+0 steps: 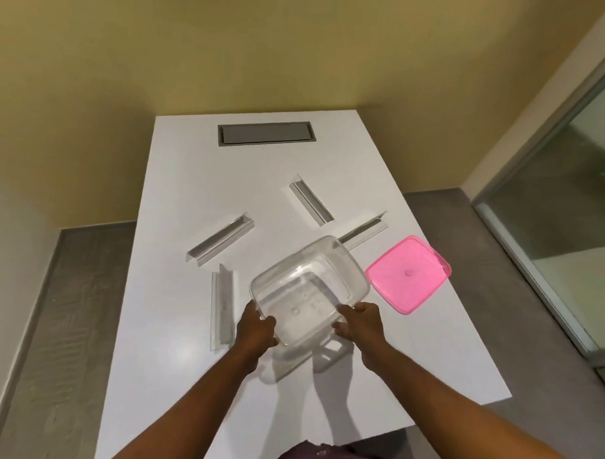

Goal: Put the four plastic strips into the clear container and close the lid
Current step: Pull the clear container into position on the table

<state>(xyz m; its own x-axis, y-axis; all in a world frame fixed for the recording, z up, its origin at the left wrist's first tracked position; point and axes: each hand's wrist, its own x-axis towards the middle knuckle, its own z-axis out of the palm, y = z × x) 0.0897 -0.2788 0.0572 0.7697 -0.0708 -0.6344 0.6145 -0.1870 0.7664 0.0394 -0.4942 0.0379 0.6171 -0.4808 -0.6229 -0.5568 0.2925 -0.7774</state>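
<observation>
The clear container (pixel 310 284) is held just above the white table (pixel 182 364), open side up and tilted, with nothing inside. My left hand (pixel 255 329) grips its near left corner and my right hand (pixel 361 325) grips its near right corner. Several clear plastic strips lie on the table: one left of the container (pixel 223 309), one further up on the left (pixel 221 239), one at the middle back (pixel 311 203), and one behind the container on the right (pixel 364 230), partly hidden by it. The pink lid (pixel 409 273) lies flat to the right.
A grey recessed cable hatch (pixel 267 133) sits at the table's far end. The table's right edge runs close past the pink lid. A grey floor surrounds the table, a yellow wall stands behind, and a glass partition (pixel 568 220) is on the right.
</observation>
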